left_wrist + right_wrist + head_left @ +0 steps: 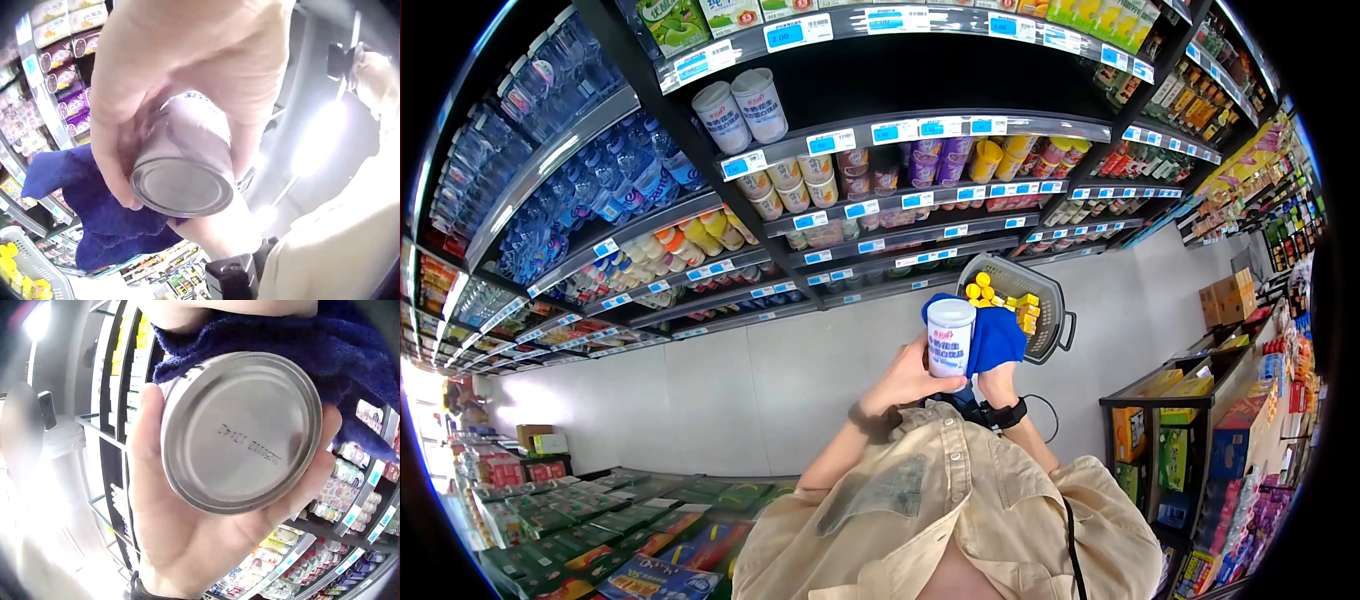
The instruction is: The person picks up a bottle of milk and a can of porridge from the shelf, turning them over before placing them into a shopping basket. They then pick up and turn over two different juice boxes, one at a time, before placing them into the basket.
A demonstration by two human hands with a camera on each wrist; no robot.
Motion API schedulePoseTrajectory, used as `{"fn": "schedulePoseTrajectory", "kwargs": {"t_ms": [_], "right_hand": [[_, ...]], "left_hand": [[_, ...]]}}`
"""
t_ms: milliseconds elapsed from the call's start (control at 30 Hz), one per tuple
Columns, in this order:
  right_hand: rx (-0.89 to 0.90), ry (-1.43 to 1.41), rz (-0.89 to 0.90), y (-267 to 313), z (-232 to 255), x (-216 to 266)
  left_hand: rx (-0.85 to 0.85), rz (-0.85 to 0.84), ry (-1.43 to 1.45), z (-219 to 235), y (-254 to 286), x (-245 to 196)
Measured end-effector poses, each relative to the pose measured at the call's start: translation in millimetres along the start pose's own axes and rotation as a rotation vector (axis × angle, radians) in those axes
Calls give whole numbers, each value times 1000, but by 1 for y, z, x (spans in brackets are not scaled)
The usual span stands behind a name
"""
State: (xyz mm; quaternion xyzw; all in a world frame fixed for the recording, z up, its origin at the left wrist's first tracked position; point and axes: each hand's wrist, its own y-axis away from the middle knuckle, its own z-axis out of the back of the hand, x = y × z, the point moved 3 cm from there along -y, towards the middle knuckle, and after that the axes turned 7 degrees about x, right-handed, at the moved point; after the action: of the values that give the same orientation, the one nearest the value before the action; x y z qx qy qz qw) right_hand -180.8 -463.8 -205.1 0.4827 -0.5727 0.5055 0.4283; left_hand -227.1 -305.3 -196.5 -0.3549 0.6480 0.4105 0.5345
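A white can with blue lettering [950, 340] is upright in my left hand [908, 378], whose thumb and fingers curl round it. From below, the left wrist view shows the can's metal base [182, 186]; in the right wrist view that base [247, 434] carries a printed code. Against the can's right side lies a blue cloth [998, 340]. My right hand [998, 385] holds this cloth, its fingers mostly hidden beneath it. The right wrist view shows only part of my right hand [234, 307] at the top, with cloth beside the can.
A grey shopping basket [1052, 318] with yellow items [980, 290] stands beyond the cloth. Ahead, two similar white cans [758, 105] sit on a shelf [830, 142]. A low display rack [1115, 403] stands at right; stacked boxes [590, 520] lie at left.
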Motion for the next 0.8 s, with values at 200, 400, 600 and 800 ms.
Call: {"fn": "schedulePoseTrajectory", "kwargs": {"t_ms": [200,400,600,800], "right_hand": [[-18,-13,23,-10,30,-26],[-96,-349,-179,0,34,-14],[-71,-312,-178,11,45,-20],[-77,-275,-160,9,44,-19]], "left_hand": [[-18,-75,40,13,-11,-15],[-226,-212,28,69,-33,-36],[-455,-224,-190,121,-44,-76],[-517,-268,-339,143,-46,-108]]}}
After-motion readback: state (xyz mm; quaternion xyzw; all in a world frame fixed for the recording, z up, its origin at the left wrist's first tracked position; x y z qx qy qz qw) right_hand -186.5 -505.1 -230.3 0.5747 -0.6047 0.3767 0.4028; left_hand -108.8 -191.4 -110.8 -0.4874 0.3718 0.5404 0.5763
